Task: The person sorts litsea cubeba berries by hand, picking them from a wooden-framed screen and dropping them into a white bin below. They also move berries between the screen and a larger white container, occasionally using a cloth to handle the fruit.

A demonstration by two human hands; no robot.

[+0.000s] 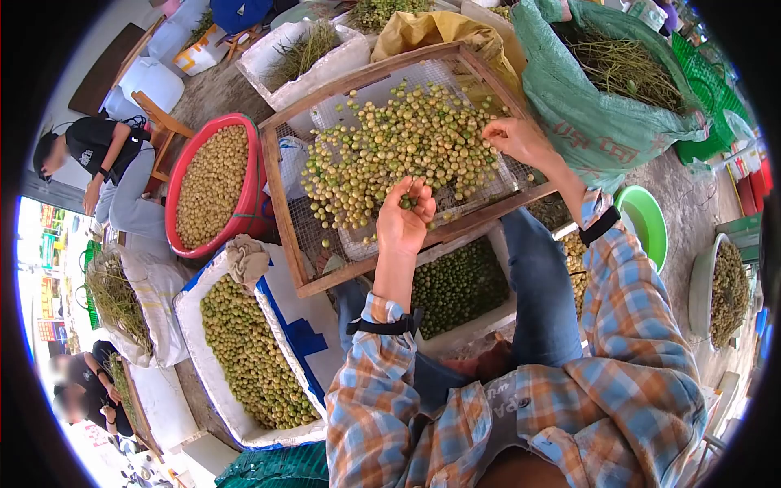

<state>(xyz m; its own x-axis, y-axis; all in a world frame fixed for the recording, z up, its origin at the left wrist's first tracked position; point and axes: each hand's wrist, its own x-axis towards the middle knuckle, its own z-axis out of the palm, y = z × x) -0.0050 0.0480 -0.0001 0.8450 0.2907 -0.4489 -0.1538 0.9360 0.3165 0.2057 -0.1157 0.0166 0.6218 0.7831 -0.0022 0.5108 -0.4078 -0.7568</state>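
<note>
A wooden-framed mesh screen [289, 207] lies tilted across my lap, bearing a heap of small round yellow and green fruits [407, 134]. At the heap's near edge my left hand [404, 218] is turned palm up, its fingers curled around a few green fruits. My right hand [521, 140] reaches over the screen's right side, thumb and fingertips pinched together at the edge of the heap. What sits between those fingertips is too small to make out. Beneath the screen, between my legs, stands a foam box of dark green fruits [460, 285].
Left of me are a foam box of yellow-green fruits [252, 358] and a red tub [172, 203] of yellowish fruits. A green sack of stems [561, 98] stands at the right, near a green basin [647, 224]. A person [110, 163] sits at the far left.
</note>
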